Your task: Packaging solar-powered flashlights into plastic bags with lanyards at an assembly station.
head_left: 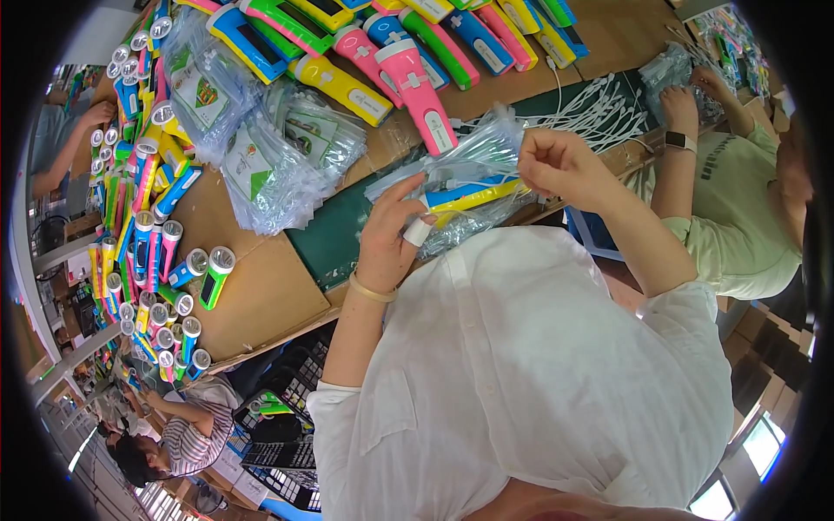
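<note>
A blue and yellow flashlight [473,194] lies inside a clear plastic bag [488,141] close in front of my body. My left hand [393,227], with white tape round one finger, is closed on the near-left end of the bagged flashlight. At the bag's other end my right hand [560,170] has its fingers curled in a pinch at the plastic edge; exactly what the fingertips grip is partly hidden. Just beyond the bag lies a pink flashlight [415,87]. White charging cables [599,108] are bundled beyond my right hand.
Stacked clear bags with printed cards [276,165] lie left of centre. Many coloured flashlights [148,208] crowd the table's left side, and more fill the far edge. A co-worker's hands [686,100] handle plastic at the right. Black crates [291,408] stand below the table edge.
</note>
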The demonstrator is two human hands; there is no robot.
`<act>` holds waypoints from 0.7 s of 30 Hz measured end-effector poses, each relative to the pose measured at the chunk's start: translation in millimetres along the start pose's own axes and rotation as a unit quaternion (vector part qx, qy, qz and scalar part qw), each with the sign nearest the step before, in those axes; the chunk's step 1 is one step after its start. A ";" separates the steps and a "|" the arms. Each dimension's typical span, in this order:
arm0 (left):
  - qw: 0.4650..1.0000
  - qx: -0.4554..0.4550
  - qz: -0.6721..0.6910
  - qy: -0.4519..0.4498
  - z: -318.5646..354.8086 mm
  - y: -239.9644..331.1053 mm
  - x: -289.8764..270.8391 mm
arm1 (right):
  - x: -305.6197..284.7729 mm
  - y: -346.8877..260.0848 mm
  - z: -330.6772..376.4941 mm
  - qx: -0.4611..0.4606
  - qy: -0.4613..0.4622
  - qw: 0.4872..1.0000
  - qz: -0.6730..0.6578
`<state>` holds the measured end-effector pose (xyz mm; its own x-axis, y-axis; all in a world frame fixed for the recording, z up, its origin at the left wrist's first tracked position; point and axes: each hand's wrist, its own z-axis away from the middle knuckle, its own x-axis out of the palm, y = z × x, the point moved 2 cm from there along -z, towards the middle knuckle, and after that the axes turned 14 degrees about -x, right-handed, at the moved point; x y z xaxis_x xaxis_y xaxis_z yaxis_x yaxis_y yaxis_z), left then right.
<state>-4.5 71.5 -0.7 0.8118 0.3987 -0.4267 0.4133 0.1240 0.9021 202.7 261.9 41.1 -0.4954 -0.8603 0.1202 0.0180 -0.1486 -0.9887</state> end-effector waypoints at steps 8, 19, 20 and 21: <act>0.991 -0.109 0.022 0.073 11.4 -7.7 -6.4 | 52.5 7.2 -41.9 -0.210 -0.152 0.886 0.384; 0.979 -0.100 0.145 0.100 14.5 -1.4 4.1 | 76.1 2.8 -62.0 -0.133 -0.233 0.931 0.247; 0.979 -0.100 0.146 0.098 13.8 0.7 2.9 | 76.2 3.8 -59.8 -0.131 -0.232 0.932 0.247; 0.979 -0.109 0.144 0.091 12.8 5.4 0.9 | 75.7 3.8 -57.0 -0.177 -0.218 0.913 0.295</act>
<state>3.7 60.9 3.0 0.7865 0.5988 -0.1512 0.0632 0.1655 0.9842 115.8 224.0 41.3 -0.0962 -0.8633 -0.4954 -0.1505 0.5046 -0.8501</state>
